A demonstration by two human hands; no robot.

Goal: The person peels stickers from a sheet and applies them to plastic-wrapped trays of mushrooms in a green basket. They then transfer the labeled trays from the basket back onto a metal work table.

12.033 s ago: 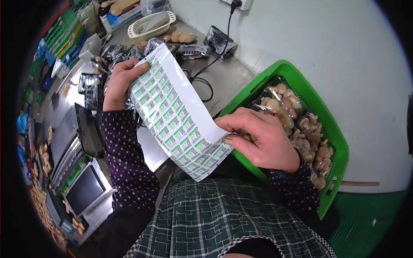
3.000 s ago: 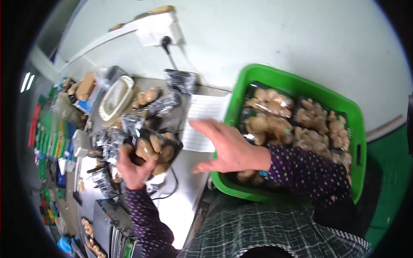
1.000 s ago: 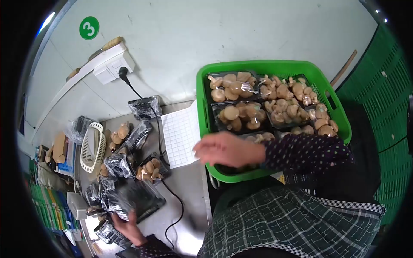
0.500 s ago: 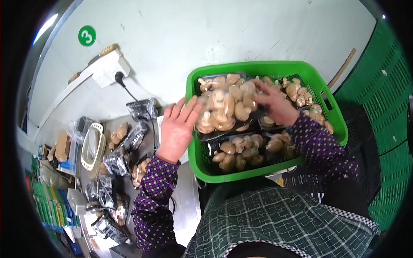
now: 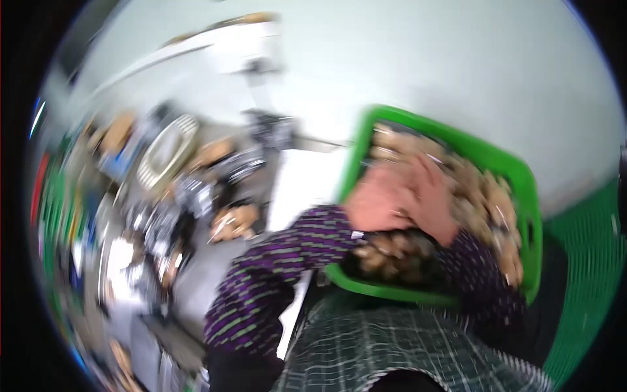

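Packs of brown mushrooms (image 5: 473, 183) in clear wrap fill a green plastic basket (image 5: 434, 298). Over the middle of the basket, my left hand (image 5: 379, 199) reaches in from the left, resting on or just above the packs. Its fingers are smeared by motion and partly covered by my right hand. Close against it, my right hand (image 5: 432, 202) lies across the packs with its fingers stretched out. A darker tray of mushrooms (image 5: 392, 255) shows below both hands. Blur hides whether either hand touches the wrap.
To the left, a metal table holds several wrapped black trays (image 5: 196, 193), a mushroom pack (image 5: 234, 222) and a white slotted basket (image 5: 168, 151). A socket box (image 5: 245, 47) with a plugged cord is on the wall. Green crates (image 5: 591, 281) stand at the right.
The view has swung left, so the basket sits farther right. My left hand has moved from the basket's left side to over its middle, beside my right hand.
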